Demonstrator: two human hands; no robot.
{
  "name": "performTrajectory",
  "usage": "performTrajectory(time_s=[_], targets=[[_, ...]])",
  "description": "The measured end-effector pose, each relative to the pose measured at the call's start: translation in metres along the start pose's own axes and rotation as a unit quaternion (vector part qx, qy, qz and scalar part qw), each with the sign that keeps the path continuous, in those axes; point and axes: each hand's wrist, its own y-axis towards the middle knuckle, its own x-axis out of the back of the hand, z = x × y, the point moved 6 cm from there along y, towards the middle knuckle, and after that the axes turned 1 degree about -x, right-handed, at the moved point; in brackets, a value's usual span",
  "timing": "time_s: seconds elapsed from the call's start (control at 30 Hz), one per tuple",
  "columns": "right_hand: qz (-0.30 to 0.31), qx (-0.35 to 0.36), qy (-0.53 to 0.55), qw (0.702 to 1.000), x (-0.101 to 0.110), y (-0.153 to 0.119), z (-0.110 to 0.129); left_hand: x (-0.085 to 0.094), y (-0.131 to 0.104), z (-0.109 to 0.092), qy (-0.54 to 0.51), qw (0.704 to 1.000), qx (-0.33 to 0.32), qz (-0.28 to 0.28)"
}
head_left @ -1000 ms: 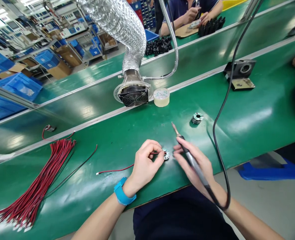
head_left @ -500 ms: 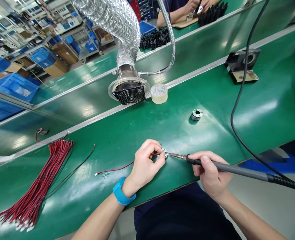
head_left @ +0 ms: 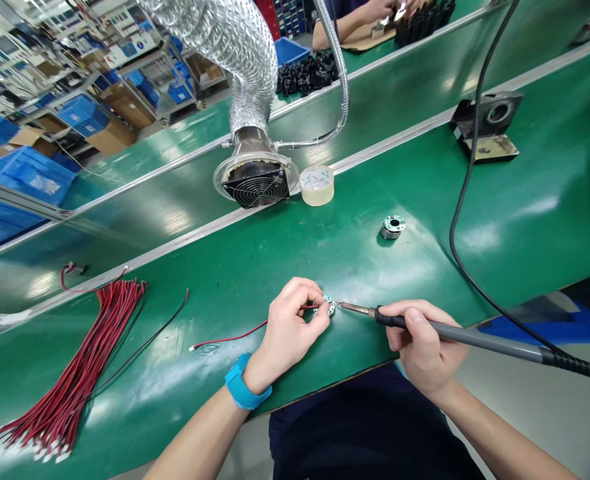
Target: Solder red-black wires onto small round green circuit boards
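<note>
Your left hand (head_left: 289, 325) is pinching the end of a red wire (head_left: 235, 338) between thumb and fingertips, holding it against the small round board (head_left: 328, 305) lying on the green bench (head_left: 285, 260). Your right hand (head_left: 422, 343) is wrapping its fingers shut around the grip of the soldering iron (head_left: 455, 331), and the tip is pointing toward nine o'clock, touching or almost touching the board's right edge; which one is too small to tell. The board is sitting between your two hands, near the front edge of the bench.

The wire is trailing away from your left hand toward eight o'clock and ending in a white tip. A blue wristband (head_left: 242, 383) is circling your left wrist. The iron's black cord (head_left: 462, 193) is looping up toward one o'clock, crossing in front of the black stand (head_left: 489, 127) at the far right.

At one o'clock from the board a small metal ring part (head_left: 393, 227) is lying alone. At twelve o'clock a roll of tape (head_left: 317, 185) is standing just beside the round fan grille (head_left: 257, 183) of the silver hose (head_left: 235, 47). At eight o'clock a bundle of red and black wires (head_left: 82, 360) is fanning out across the bench. Beyond the far bench, another person's hands (head_left: 375, 10) are working near heaps of black parts (head_left: 302, 72).
</note>
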Motion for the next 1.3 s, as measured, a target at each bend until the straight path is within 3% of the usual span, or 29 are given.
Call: performTrajectory(time_s=[0.2,0.6,0.87,1.13,1.3], targets=[[-0.005,0.007,0.009,1.000,-0.001,0.001,0.000,0.000,0.001,-0.001,0.008,1.000,-0.002,0.002],[0.057,0.015,-0.061,0.996,-0.009,0.004,0.007,-0.001,0.000,-0.004,0.019,0.999,-0.030,-0.018],[0.073,0.140,-0.155,0.975,-0.011,0.001,0.026,-0.003,-0.002,-0.010,0.064,0.995,-0.074,-0.030],[0.027,0.029,-0.065,0.997,-0.007,0.001,0.005,-0.003,-0.001,-0.010,0.075,0.994,-0.076,-0.024],[0.024,0.034,-0.064,0.997,-0.008,-0.001,-0.001,-0.003,-0.002,-0.007,0.076,0.995,-0.063,-0.020]])
